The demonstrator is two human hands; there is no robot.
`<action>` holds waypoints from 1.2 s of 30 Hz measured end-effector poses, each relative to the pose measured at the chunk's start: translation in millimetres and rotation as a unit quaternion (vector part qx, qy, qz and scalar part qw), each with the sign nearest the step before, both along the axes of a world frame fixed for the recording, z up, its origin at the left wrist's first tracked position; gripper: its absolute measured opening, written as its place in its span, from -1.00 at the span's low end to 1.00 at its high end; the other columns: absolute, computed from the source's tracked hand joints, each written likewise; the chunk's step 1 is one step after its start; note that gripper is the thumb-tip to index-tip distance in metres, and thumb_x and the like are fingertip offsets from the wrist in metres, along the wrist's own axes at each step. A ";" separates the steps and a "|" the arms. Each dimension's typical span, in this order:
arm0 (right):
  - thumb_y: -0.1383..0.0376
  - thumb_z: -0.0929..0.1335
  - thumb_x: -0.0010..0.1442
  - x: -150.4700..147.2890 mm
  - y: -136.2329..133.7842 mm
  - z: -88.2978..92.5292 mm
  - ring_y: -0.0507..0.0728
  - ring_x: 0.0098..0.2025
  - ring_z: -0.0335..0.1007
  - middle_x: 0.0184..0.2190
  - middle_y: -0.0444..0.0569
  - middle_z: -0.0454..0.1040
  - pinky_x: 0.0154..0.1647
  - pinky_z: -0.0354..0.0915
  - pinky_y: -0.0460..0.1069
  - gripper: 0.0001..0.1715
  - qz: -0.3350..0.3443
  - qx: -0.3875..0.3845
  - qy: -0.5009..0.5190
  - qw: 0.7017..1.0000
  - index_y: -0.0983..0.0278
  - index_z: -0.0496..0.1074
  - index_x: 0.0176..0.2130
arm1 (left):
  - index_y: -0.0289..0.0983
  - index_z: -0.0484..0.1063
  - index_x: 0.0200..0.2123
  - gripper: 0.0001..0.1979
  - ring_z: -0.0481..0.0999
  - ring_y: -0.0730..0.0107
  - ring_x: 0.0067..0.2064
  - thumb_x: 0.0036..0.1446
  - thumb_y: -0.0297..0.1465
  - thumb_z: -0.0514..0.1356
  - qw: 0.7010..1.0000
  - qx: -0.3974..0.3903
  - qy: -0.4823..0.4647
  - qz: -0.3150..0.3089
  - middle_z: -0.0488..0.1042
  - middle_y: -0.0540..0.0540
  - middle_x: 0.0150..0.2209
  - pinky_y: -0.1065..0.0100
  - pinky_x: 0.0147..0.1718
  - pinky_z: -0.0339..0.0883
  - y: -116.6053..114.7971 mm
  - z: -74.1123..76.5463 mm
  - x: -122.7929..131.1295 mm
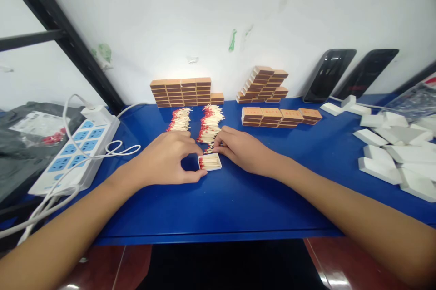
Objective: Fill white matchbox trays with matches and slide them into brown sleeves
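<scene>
A small white matchbox tray [214, 167] with red-tipped matches [209, 162] lying in it rests on the blue table. My left hand [170, 157] grips the tray's left end between thumb and fingers. Just behind the tray, my right hand [238, 148] pinches at a few matches [209, 149], its fingertips close together. Beyond them lies a long heap of loose matches [210, 124], red heads to the left. A second heap [180, 119] sits to its left, partly hidden behind my left hand.
Brown matchboxes stand stacked in a left block [181, 92], a stepped pile [262, 85] and a front row [272, 116]. White trays [397, 145] lie scattered at right. Two phones [329, 74] lean on the wall. A power strip [76, 149] with cables is at left.
</scene>
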State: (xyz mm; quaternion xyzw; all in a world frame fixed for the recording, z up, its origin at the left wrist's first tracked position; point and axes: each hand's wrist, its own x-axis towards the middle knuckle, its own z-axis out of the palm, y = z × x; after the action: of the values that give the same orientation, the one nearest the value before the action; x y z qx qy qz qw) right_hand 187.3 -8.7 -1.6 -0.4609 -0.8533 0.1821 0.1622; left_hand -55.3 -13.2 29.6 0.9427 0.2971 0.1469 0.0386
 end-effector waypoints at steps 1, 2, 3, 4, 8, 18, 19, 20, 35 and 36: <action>0.29 0.33 0.46 0.9 -0.5 1.6 0.10 -0.23 0.36 -0.13 -0.01 0.43 -0.20 0.21 0.01 -0.89 -0.001 -0.003 -0.002 1.000 0.26 0.43 -0.16 | -0.20 0.66 -0.28 -0.76 0.40 0.39 -0.42 0.16 -0.15 0.35 1.000 0.000 -0.001 -0.001 0.43 0.03 -0.53 0.31 -0.41 0.18 0.2 0.2 -0.2; 0.29 0.32 0.47 2.4 -0.8 3.2 0.11 -0.23 0.36 -0.13 -0.01 0.43 -0.20 0.21 0.01 -0.88 -0.002 -0.005 -0.002 1.000 0.26 0.42 -0.16 | -0.20 0.66 -0.27 -0.76 0.40 0.39 -0.42 0.16 -0.15 0.35 1.000 0.001 -0.002 0.000 0.42 0.03 -0.53 0.31 -0.41 0.18 0.4 0.2 -0.5; 0.27 0.32 0.47 4.3 -1.1 4.9 0.11 -0.22 0.36 -0.13 -0.01 0.42 -0.20 0.21 0.01 -0.87 -0.002 -0.005 0.002 1.000 0.26 0.42 -0.16 | -0.19 0.66 -0.27 -0.76 0.40 0.39 -0.42 0.16 -0.15 0.35 1.000 0.001 -0.001 0.001 0.42 0.03 -0.52 0.31 -0.41 0.18 0.7 0.2 -0.8; 0.26 0.32 0.48 6.7 -1.3 6.6 0.11 -0.22 0.37 -0.13 -0.01 0.42 -0.19 0.22 0.01 -0.86 -0.003 -0.004 0.006 1.000 0.25 0.42 -0.16 | -0.19 0.66 -0.26 -0.75 0.40 0.38 -0.42 0.17 -0.14 0.35 1.000 -0.001 0.001 0.003 0.43 0.03 -0.52 0.31 -0.40 0.19 0.9 0.1 -1.2; 0.21 0.29 0.48 17.5 -1.3 11.8 0.11 -0.24 0.35 -0.15 -0.01 0.41 -0.20 0.22 0.01 -0.80 -0.006 0.002 0.030 1.000 0.25 0.42 -0.18 | -0.18 0.65 -0.26 -0.72 0.42 0.37 -0.39 0.19 -0.10 0.34 1.000 -0.007 0.012 0.013 0.45 0.02 -0.49 0.29 -0.37 0.21 1.6 -0.6 -2.4; 0.12 0.27 0.47 24.8 -2.7 12.5 0.12 -0.25 0.36 -0.18 -0.01 0.44 -0.20 0.24 0.04 -0.72 0.005 -0.015 0.052 0.999 0.22 0.37 -0.23 | -0.18 0.66 -0.25 -0.73 0.45 0.35 -0.37 0.20 -0.11 0.33 1.000 -0.001 0.013 0.016 0.47 0.01 -0.48 0.28 -0.35 0.23 2.5 -1.8 -1.9; 0.11 0.26 0.47 25.4 -2.4 12.2 0.13 -0.25 0.36 -0.18 0.00 0.43 -0.19 0.24 0.05 -0.71 0.004 -0.008 0.049 0.999 0.22 0.37 -0.23 | -0.18 0.66 -0.25 -0.73 0.45 0.35 -0.38 0.19 -0.12 0.33 1.000 0.000 0.013 0.014 0.47 0.01 -0.49 0.28 -0.35 0.23 2.6 -1.8 -1.7; 0.11 0.26 0.48 26.1 -2.0 12.0 0.13 -0.26 0.36 -0.19 0.00 0.43 -0.19 0.25 0.05 -0.71 0.004 -0.002 0.045 0.999 0.22 0.37 -0.23 | -0.18 0.66 -0.25 -0.74 0.45 0.35 -0.38 0.19 -0.12 0.33 1.000 0.001 0.013 0.013 0.47 0.01 -0.49 0.28 -0.35 0.23 2.7 -1.7 -1.3; 0.10 0.24 0.50 27.0 -2.7 9.5 0.12 -0.25 0.34 -0.21 -0.02 0.44 -0.22 0.23 0.03 -0.69 0.014 -0.008 0.072 0.997 0.22 0.35 -0.23 | -0.19 0.66 -0.25 -0.75 0.43 0.35 -0.37 0.18 -0.13 0.34 1.000 -0.002 0.015 0.017 0.46 0.01 -0.48 0.30 -0.36 0.21 1.2 -0.7 -0.5; 0.09 0.24 0.50 25.9 -3.3 9.3 0.12 -0.25 0.33 -0.23 -0.03 0.44 -0.23 0.22 0.03 -0.69 0.020 -0.007 0.082 0.996 0.22 0.35 -0.23 | -0.19 0.66 -0.25 -0.74 0.44 0.35 -0.36 0.19 -0.13 0.34 1.000 -0.001 0.014 0.018 0.46 0.00 -0.47 0.30 -0.36 0.22 1.4 -1.5 -0.2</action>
State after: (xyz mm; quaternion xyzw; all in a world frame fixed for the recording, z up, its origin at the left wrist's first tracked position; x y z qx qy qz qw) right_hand 213.2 -12.1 7.7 -0.4287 -0.8447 0.2287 0.2247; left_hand -55.5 -11.7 28.1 0.9391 0.3150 0.1338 0.0324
